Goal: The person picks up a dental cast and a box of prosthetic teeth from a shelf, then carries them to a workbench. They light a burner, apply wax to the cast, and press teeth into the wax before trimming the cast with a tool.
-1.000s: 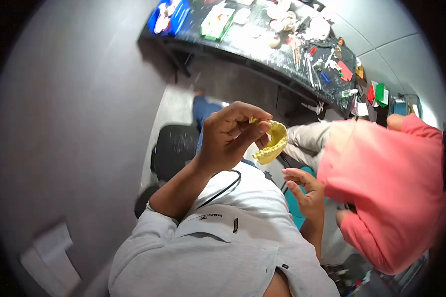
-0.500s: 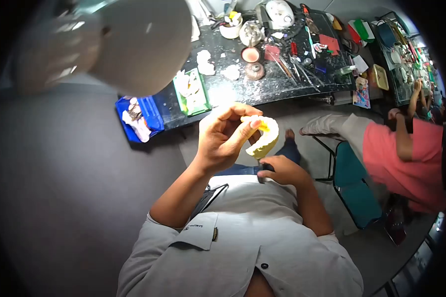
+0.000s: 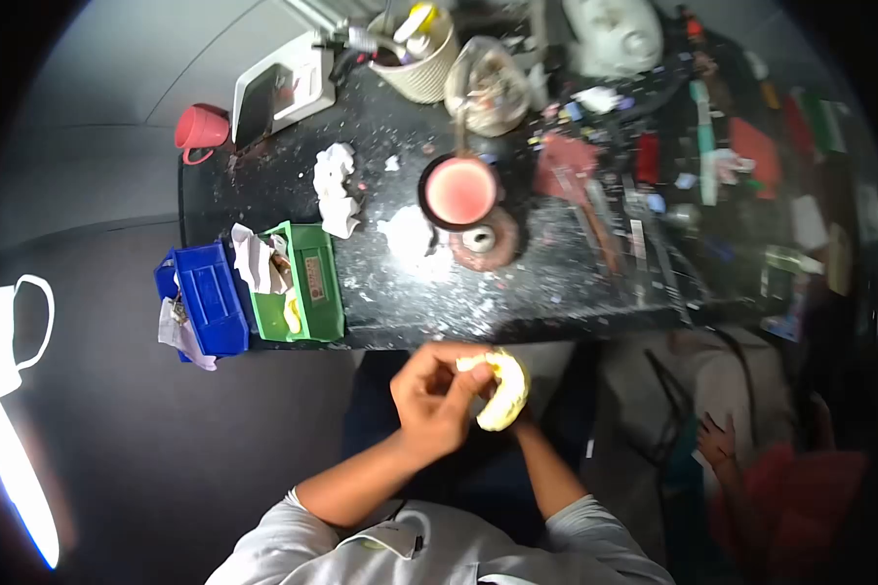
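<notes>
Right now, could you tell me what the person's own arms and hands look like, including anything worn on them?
Both hands are bare: the left hand and the right hand wear no gloves, and no rings or watch can be made out. The forearms are uncovered; light grey shirt sleeves are rolled to about the elbows.

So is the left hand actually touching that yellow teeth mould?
Touching. The head view shows the left hand with its fingers curled onto the yellow dental cast, no gap between them.
</notes>
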A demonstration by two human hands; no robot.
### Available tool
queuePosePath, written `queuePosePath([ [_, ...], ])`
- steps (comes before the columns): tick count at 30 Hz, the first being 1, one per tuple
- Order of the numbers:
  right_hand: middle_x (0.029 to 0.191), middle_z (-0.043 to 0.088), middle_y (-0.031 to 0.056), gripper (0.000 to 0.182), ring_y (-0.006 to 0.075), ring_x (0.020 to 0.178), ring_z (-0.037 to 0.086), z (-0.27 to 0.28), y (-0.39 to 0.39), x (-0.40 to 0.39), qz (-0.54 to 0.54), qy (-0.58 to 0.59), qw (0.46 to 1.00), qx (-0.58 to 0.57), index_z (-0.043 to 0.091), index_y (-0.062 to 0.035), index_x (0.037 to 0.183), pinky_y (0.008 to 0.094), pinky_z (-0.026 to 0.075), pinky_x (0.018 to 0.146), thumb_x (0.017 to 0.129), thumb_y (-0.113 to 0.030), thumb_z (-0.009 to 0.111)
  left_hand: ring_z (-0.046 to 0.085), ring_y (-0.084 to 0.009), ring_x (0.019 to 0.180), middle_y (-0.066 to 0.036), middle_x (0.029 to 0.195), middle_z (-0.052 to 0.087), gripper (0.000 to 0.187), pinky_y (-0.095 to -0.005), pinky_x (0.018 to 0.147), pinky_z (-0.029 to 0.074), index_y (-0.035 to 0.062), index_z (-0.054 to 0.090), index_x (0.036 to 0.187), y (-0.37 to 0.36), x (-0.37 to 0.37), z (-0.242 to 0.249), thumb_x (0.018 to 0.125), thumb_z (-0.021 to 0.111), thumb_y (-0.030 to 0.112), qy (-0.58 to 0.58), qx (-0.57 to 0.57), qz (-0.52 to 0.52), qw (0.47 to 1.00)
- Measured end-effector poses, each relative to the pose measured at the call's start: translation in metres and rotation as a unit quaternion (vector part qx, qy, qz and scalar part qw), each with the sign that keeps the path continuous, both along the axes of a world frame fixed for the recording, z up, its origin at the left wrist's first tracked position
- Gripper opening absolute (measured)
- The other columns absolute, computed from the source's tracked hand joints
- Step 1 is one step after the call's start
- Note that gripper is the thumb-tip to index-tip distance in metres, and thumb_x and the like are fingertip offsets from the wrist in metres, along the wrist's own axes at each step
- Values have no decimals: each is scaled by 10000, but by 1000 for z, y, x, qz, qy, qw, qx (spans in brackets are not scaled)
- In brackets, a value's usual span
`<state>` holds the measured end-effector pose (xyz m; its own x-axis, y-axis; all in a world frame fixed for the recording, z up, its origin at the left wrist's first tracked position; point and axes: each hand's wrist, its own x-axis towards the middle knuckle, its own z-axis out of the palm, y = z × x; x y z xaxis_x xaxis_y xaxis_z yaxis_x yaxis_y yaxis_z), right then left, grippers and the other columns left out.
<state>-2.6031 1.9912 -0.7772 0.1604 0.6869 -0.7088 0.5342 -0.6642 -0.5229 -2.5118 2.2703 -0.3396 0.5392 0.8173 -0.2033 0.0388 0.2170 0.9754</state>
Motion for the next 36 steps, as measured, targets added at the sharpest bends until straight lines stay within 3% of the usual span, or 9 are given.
queuePosePath([
  [1, 1261, 649, 211, 791, 372, 1166, 631, 33, 27, -22, -21, 80, 990, -116, 581, -41, 1301, 456, 510, 978, 711, -500, 842, 665, -120, 771, -125, 925, 703, 113, -258, 685, 552, -65, 624, 1042, 0, -6, -10, 953, 649, -1, -17, -18, 13, 1000],
  [5, 1250, 655, 208, 789, 368, 1162, 634, 15, 154, -114, 28, 169, 982, -85, 596, -40, 1280, 453, 513, 975, 693, -501, 853, 685, -145, 809, -171, 977, 692, 119, -262, 695, 573, -83, 611, 1056, 10, -51, -31, 941, 629, -56, 63, 37, -18, 997],
  [8, 1238, 660, 206, 787, 363, 1157, 638, 35, 144, -165, 51, 198, 976, -79, 612, -39, 1259, 450, 515, 971, 674, -501, 864, 693, -160, 825, -188, 1002, 689, 110, -265, 702, 588, -79, 613, 1046, 18, -67, -32, 943, 633, -46, 85, 55, -34, 994],
  [15, 1211, 673, 201, 781, 353, 1146, 646, 2, 43, -41, 118, 167, 973, -103, 647, -37, 1209, 442, 521, 963, 630, -502, 890, 695, -158, 830, -162, 992, 693, 120, -282, 724, 593, -78, 623, 1054, 8, -58, -4, 947, 642, -27, 60, 26, -52, 997],
  [20, 1192, 683, 197, 778, 346, 1139, 652, 31, 110, 30, 173, 129, 969, -120, 673, -35, 1173, 437, 525, 958, 599, -503, 908, 695, -150, 812, -134, 945, 704, 128, -270, 707, 581, -69, 626, 1061, 10, -53, 11, 953, 647, -4, 30, 60, -62, 996],
  [21, 1147, 702, 185, 751, 324, 1108, 670, 36, 124, 41, 118, 80, 987, -81, 723, -40, 1068, 427, 535, 940, 526, -514, 936, 693, -145, 810, -136, 945, 707, 128, -265, 702, 576, -69, 625, 1059, 9, -52, 11, 957, 647, 6, 18, 56, -51, 997],
  [31, 1145, 704, 191, 678, 352, 1076, 675, 3, 244, 139, 153, -31, 987, 46, 733, -27, 1047, 443, 529, 933, 614, -521, 900, 708, -158, 880, -139, 970, 717, 162, -287, 775, 604, -77, 636, 1086, -10, -118, -41, 949, 658, 8, -91, 151, -77, 981],
  [34, 1125, 710, 196, 641, 362, 1055, 680, 24, 264, 144, 145, -52, 985, 73, 739, -25, 1037, 447, 528, 927, 652, -516, 884, 708, -150, 874, -130, 964, 720, 158, -277, 763, 599, -72, 642, 1078, -23, -150, -64, 948, 665, 17, -113, 198, -75, 971],
  [36, 1036, 725, 178, 541, 326, 979, 696, 79, 265, 138, 114, -70, 989, 70, 740, -19, 1031, 433, 536, 877, 712, -441, 855, 709, -142, 856, -123, 951, 723, 155, -264, 751, 593, -66, 648, 1070, -38, -169, -73, 946, 672, 24, -106, 135, -26, 985],
])
